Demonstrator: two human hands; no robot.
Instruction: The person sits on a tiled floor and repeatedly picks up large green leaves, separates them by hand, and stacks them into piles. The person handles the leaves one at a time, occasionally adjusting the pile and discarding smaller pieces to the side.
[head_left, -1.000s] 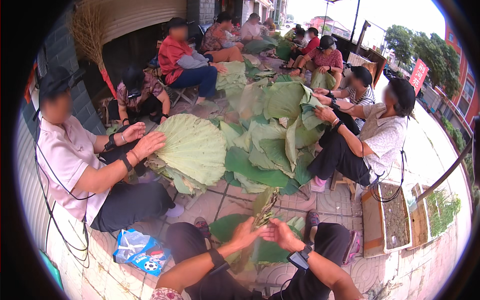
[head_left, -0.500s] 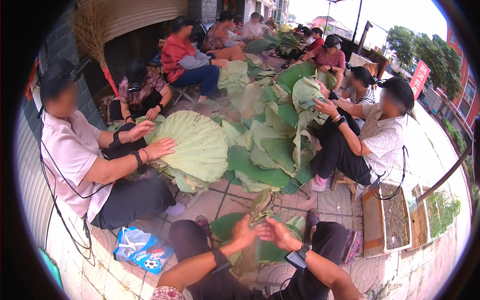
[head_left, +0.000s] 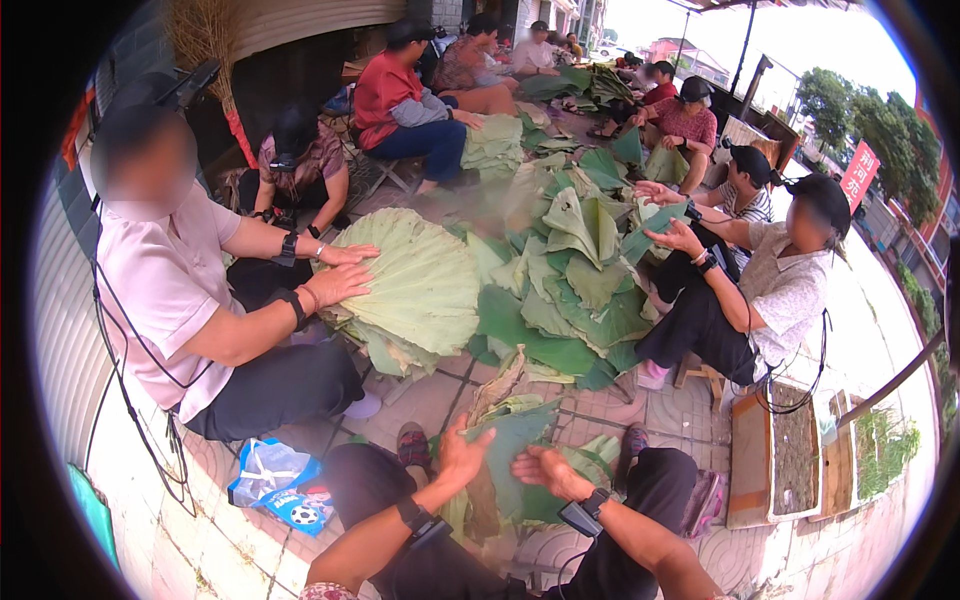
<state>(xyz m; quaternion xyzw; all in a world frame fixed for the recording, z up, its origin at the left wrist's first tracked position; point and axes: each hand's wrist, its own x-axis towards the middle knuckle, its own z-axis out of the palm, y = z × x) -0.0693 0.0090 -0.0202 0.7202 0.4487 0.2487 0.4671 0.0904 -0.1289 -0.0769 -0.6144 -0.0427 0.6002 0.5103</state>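
A large green lotus leaf (head_left: 518, 445), partly folded with a dry brown edge at its top, stands tilted between my knees. My left hand (head_left: 463, 455) grips its left side, thumb over the leaf. Just right of it, my right hand (head_left: 548, 470) has its fingers stretched out and apart, near the leaf's right side. More pale green lotus leaves (head_left: 597, 458) lie on the paving beneath, between my feet.
A big heap of lotus leaves (head_left: 560, 325) spreads ahead. At left, a person (head_left: 190, 290) presses both hands on a leaf stack (head_left: 420, 280); at right, another person (head_left: 770, 260) sits with hands raised. A blue plastic bag (head_left: 280, 485) and planter boxes (head_left: 775, 455) flank me.
My hands, close together before, have moved apart, and the leaf between them has spread wider. The person at right no longer holds up a leaf; the person at left has both hands on the stack.
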